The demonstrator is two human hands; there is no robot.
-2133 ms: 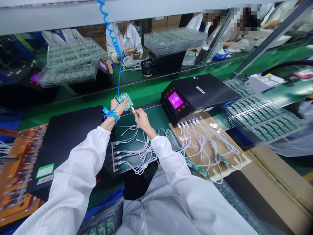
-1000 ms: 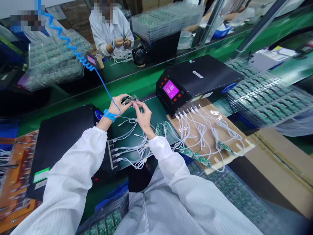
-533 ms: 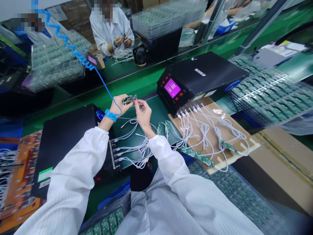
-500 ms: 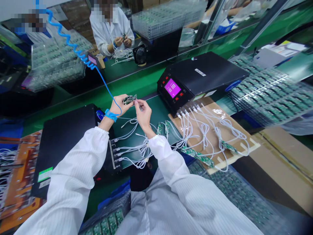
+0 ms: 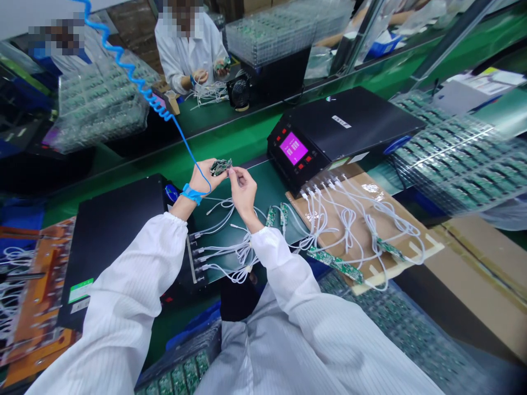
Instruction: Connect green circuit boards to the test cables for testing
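Observation:
My left hand [image 5: 202, 180], with a blue wrist strap [image 5: 192, 194] round its wrist, is closed on a small bundle of green circuit boards [image 5: 220, 167]. The fingers of my right hand [image 5: 244, 191] are pinched together at the right end of that bundle, touching it; what lies between the fingertips is too small to make out. Below both hands, white cables [image 5: 236, 249] run in loops from the ports of the left black box. Just right of my right wrist, two small circuit boards [image 5: 284, 213] lie on the green bench.
A black tester [image 5: 341, 131] with a lit pink screen stands right, its cables spread over cardboard [image 5: 329, 219] with a long board [image 5: 335, 264]. Another black box [image 5: 119, 219] stands left. Trays of boards [image 5: 448, 159] are stacked right. A blue coiled cord [image 5: 135, 82] hangs from above. Co-workers sit opposite.
The whole view has shifted slightly to the right. My hands stay together at the circuit boards with little change in grip. Across the bench, a co-worker's hands have moved apart, one holding a board.

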